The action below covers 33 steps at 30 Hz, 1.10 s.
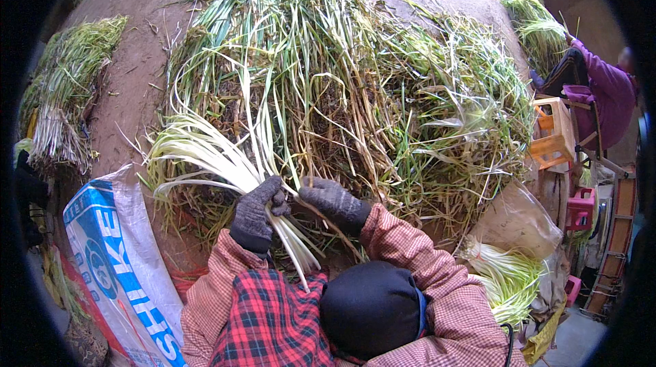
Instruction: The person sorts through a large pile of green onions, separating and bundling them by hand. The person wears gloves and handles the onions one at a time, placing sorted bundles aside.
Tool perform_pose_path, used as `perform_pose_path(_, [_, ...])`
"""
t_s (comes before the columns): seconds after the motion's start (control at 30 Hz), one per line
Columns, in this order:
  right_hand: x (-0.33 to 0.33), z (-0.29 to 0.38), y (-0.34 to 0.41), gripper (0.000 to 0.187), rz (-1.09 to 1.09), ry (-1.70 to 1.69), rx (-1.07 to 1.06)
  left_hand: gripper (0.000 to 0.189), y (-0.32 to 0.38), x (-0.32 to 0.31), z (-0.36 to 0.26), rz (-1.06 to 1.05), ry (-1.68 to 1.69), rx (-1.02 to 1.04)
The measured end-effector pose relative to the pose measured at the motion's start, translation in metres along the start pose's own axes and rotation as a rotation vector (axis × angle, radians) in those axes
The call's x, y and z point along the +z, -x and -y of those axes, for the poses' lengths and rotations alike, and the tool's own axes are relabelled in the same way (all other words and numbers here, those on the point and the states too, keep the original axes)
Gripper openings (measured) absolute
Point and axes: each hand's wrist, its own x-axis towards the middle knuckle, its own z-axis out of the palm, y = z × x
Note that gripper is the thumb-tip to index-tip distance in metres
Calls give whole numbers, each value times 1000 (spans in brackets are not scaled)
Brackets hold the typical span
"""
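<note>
My left hand (pixel 257 213), in a dark grey knit glove, grips a bunch of pale, leek-like stalks (pixel 218 154). Their leafy ends fan out to the upper left, and the white lower ends (pixel 296 244) hang towards my lap. Close by on the right, my gloved right hand (pixel 332 202) has its fingertips around a thin strand beside the bunch; its fingers partly hide the hold. A brown withered stem (pixel 330 222) runs below that hand. Beyond both hands lies a large heap of green and dried stalks (pixel 307 59).
A printed woven sack (pixel 125 259) lies at left, below another stalk pile (pixel 82 69). At right, pale bundled stalks (pixel 507 274) rest by clear plastic sheeting (pixel 517 218). Farther right are an orange crate (pixel 556 134), a pink stool (pixel 580 208) and a seated person in purple (pixel 610 85).
</note>
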Motion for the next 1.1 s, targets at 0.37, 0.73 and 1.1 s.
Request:
perform_pose_path(0.37, [-76,24,89,11,-924,-206,151,9,4,-6,-14,-116,320,261])
perform_pose_path(0.73, [-139,57,130,30,-444,1090,602,12,18,-7,-20,-149,223,182])
perform_pose_path(1.1, [5,5,-27,30,220,-90,-320,11,14,-10,-15,9,119,110])
